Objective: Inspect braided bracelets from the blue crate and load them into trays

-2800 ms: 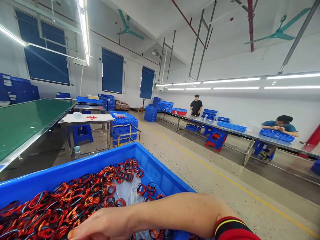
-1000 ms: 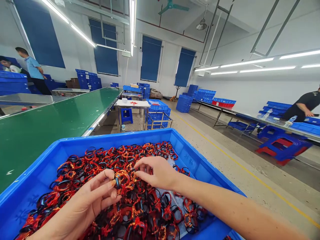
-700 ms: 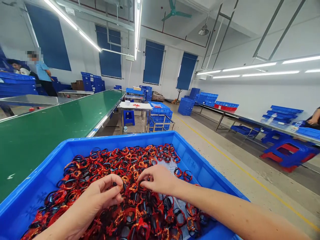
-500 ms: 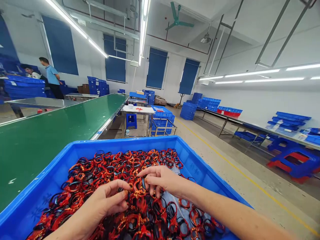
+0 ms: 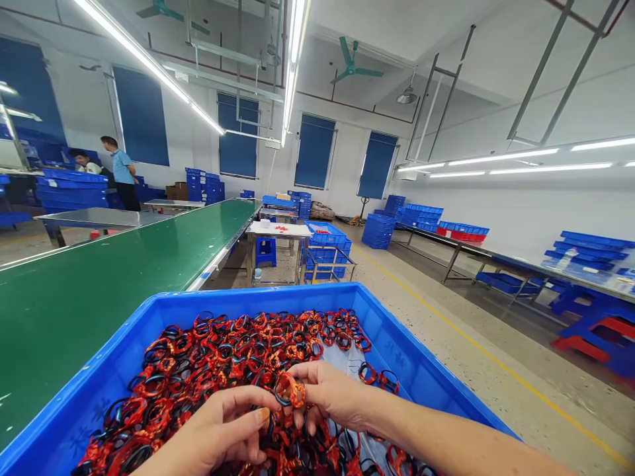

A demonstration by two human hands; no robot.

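Observation:
Between my hands, a mottled red-and-black loop (image 5: 290, 390) is lifted slightly above the pile. My left hand (image 5: 218, 423) and my right hand (image 5: 327, 396) both have their fingertips on it. Beneath them lies a dense heap of similar loops (image 5: 238, 350) inside a blue plastic crate (image 5: 258, 297). A white liner (image 5: 337, 360) shows in the crate's right part. A few loose loops (image 5: 377, 378) rest there, just right of my right hand.
A green conveyor belt (image 5: 99, 264) runs along the crate's left. A co-worker (image 5: 122, 173) stands far off beyond it. Ahead are a white-topped table (image 5: 278, 230) and stacked blue crates (image 5: 327, 254). A long steel table (image 5: 496, 259) and a blue-and-red stool (image 5: 590, 334) stand right.
My hands have come closer together and raised one loop from the heap. The crate sits lower in the view as my head tilts up slightly.

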